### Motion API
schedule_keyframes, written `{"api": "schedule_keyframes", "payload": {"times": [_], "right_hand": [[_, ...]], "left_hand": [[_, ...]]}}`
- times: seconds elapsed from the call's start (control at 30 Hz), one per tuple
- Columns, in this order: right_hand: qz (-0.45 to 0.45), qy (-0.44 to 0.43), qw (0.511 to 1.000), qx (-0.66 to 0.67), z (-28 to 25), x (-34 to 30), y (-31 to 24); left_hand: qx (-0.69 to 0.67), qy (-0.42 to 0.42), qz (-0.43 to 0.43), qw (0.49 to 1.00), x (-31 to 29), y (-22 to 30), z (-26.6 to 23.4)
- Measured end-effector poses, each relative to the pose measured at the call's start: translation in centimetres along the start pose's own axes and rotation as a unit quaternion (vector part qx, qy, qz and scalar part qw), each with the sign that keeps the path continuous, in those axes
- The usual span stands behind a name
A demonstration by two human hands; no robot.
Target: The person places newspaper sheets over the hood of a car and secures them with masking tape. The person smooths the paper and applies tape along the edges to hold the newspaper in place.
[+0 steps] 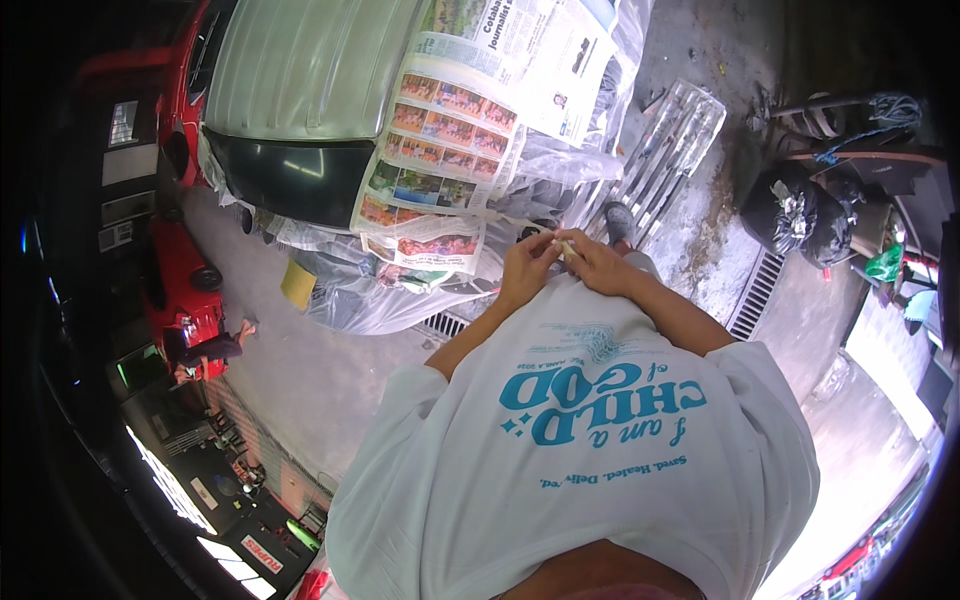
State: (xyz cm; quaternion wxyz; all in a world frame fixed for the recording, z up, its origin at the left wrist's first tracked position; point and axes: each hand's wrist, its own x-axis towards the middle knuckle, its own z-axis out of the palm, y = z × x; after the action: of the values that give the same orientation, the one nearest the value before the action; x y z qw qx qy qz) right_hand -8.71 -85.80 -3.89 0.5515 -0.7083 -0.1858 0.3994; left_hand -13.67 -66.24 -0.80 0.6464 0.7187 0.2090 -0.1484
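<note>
My left hand (527, 271) and my right hand (600, 271) meet in front of my chest, fingers bent and pinched together. Between the fingertips shows a small pale yellowish piece (568, 246), too small to name; both hands seem closed on it. Just beyond them stands a vehicle with a ribbed silver-grey roof (300, 70) and a dark window (290, 182). Newspaper sheets (450, 150) cover its near right side. Clear plastic sheeting (370, 303) hangs below the newspaper and spreads along the vehicle's lower edge. My hands are close to the plastic but appear apart from it.
A yellow sheet (297, 284) clings to the plastic. Floor grates (757, 295) lie at the right, near black garbage bags (790, 215). Long plastic-wrapped pieces (675, 150) rest on the concrete beyond my shoe (619, 220). At left, a person (210, 348) is beside a red car (180, 290).
</note>
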Motion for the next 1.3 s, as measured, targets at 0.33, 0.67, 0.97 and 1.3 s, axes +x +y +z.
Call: {"api": "schedule_keyframes", "payload": {"times": [0.33, 0.67, 0.97, 1.3], "right_hand": [[-0.037, -0.029, 0.996, -0.076, 2.2, -0.6, -3.0], [-0.026, 0.045, 0.998, -0.038, 3.3, 0.7, -2.5], [0.032, -0.063, 0.996, -0.05, 4.0, 2.2, -2.5], [-0.051, 0.058, 0.914, -0.399, 4.3, 3.1, -7.2]], "left_hand": [[-0.041, 0.032, -0.019, 0.998, -1.1, -2.3, -1.7], [0.027, 0.131, 0.151, 0.979, -3.4, -1.2, -0.9], [-0.047, 0.214, 0.13, 0.967, -4.3, -1.9, -2.0], [-0.079, 0.281, 0.177, 0.94, -3.9, -1.4, -3.2]]}}
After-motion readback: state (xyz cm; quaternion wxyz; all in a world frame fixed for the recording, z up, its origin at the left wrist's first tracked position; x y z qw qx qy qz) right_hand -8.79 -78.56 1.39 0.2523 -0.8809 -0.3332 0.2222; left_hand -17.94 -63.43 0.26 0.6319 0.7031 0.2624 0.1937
